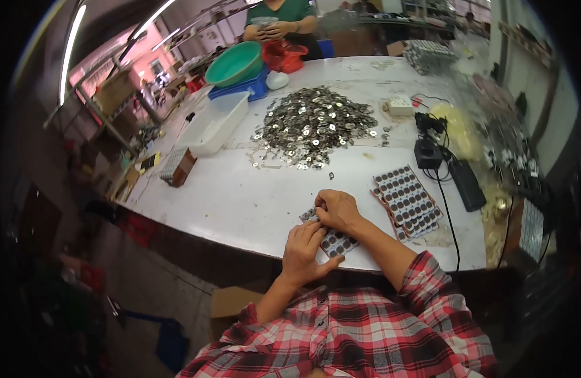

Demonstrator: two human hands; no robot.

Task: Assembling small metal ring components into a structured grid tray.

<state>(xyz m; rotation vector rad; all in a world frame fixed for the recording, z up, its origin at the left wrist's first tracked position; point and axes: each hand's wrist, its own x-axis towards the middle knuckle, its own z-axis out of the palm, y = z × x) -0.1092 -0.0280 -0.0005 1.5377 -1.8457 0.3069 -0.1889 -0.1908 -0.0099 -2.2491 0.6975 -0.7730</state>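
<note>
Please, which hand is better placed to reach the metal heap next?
Probably the right hand: it is farther forward, nearer the large heap of small silvery metal pieces. The left hand is closer to the red checked shirt.

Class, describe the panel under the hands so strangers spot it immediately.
On the white table, find the heap of metal pieces, then the near edge. The panel there bears dark discs; unlike the panel stack rightward, it lies partly under the left hand and right hand.

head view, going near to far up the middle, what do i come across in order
Checked shirt → left hand → right hand → pile of small metal pieces → red bag → person in a green top.
</note>
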